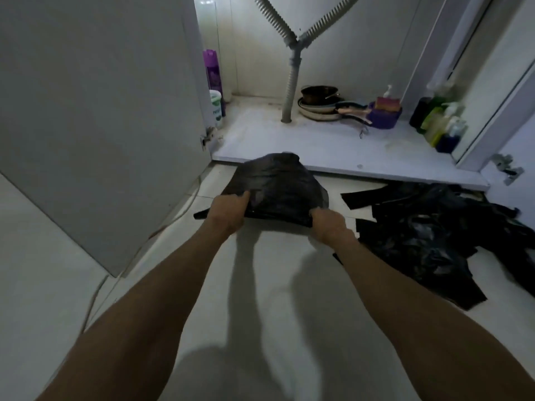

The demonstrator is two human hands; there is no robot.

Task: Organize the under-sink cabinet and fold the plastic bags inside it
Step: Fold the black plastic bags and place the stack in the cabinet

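Centrally, just above mid-frame, the left hand [228, 211] pinched the near left corner of a black plastic bag [275, 186], thumb on top and fingers curled beneath. The right hand [327, 224] gripped the near right corner the same way, its fingers closed on the edge. Between them the bag lay partly flattened on the tiled floor [275, 285], its far end just touching the front lip of the cabinet floor [289, 140].

To the right of the frame, a loose heap of more black bags [434, 235] sprawled on the tiles, near the right hand but apart from the held bag. Further up, inside the cabinet, stood a drain hose [291, 91], stacked pans [321, 107], a purple caddy [385, 115], bottles [443, 125] at the right wall and a purple spray can [212, 70] at the left. The open cabinet door [101, 111] filled the upper left.

Judging by this, the folding step was in hand, on one bag, with the heap waiting. The next move probably called for lifting the near edge and carrying it evenly toward the far end, both corners aligned, then pressing out the trapped air so the slippery film would hold its crease.
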